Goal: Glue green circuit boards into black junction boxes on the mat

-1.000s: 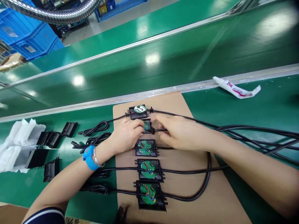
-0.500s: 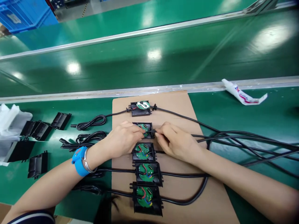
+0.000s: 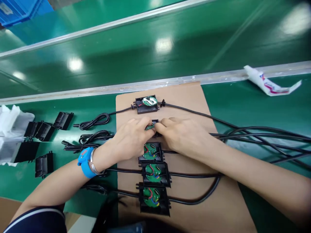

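Note:
My left hand [image 3: 132,137] is closed over the left side of a small black plastic housing [image 3: 156,121], mostly hidden by my fingers. A sliver of green circuit board shows inside it. At its right end my right hand [image 3: 182,132] is closed, thumb and fingers pressed where the black cable [image 3: 215,135] enters. The exact grip is hidden. Above lies another open housing [image 3: 147,109] with a round circuit board [image 3: 150,101] bearing white paste, tilted on top. Below are several open housings, including a lower one [image 3: 165,208], with green boards and coloured wires seated inside.
Brown cardboard [image 3: 189,94] lies under the row. Loose black housing parts [image 3: 63,120] and white wrapping [image 3: 12,121] are at the left, near coiled cables [image 3: 94,121]. Cables spread right. A crumpled white tube [image 3: 269,84] lies by the metal rail [image 3: 218,76]; a blue crate [image 3: 24,11] stands far left.
My right hand has moved left against the housing's right end, and its fingers now nearly meet my left hand's. The whole view has shifted slightly.

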### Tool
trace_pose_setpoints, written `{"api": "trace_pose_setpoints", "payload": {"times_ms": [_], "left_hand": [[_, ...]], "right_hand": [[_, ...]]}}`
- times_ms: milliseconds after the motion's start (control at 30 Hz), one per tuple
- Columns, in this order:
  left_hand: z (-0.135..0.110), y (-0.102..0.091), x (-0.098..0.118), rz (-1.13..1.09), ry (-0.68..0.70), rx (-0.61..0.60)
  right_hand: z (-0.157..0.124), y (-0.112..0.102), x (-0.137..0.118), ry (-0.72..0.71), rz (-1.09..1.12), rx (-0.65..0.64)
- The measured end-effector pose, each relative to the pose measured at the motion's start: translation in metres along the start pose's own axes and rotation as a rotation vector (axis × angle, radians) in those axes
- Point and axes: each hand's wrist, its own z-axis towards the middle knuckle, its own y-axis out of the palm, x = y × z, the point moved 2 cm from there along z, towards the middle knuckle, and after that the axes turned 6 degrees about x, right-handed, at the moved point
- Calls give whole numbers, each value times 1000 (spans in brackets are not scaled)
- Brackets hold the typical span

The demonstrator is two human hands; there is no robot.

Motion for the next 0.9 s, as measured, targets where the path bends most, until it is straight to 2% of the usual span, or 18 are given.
{"api": "trace_pose_setpoints", "payload": {"times_ms": [133, 267, 400, 500, 600, 700, 767, 833, 900], "left_hand": [[-9, 3, 0, -24, -13, 53], [-16, 2, 7, 75, -26, 129], [-14, 2, 22, 196, 0, 82], [-11, 3, 29, 255, -6, 49], [-9, 2, 30, 238, -34, 27], [-12, -7, 21, 75, -69, 40], [-16, -17, 10, -101, -91, 127], [-21, -29, -6, -212, -186, 270], [-26, -33, -22, -237, -334, 315]], "right_hand": [[-8, 8, 1, -3, 10, 134], [-10, 12, 13, 39, 254, 246], [-9, 11, 14, 99, 443, 270], [-7, 10, 11, 101, 465, 326], [-5, 12, 12, 75, 423, 326], [-4, 14, 17, 42, 417, 296], [-6, 12, 19, 33, 429, 285], [-7, 7, 17, 46, 409, 298], [-8, -1, 9, 55, 351, 331]]}}
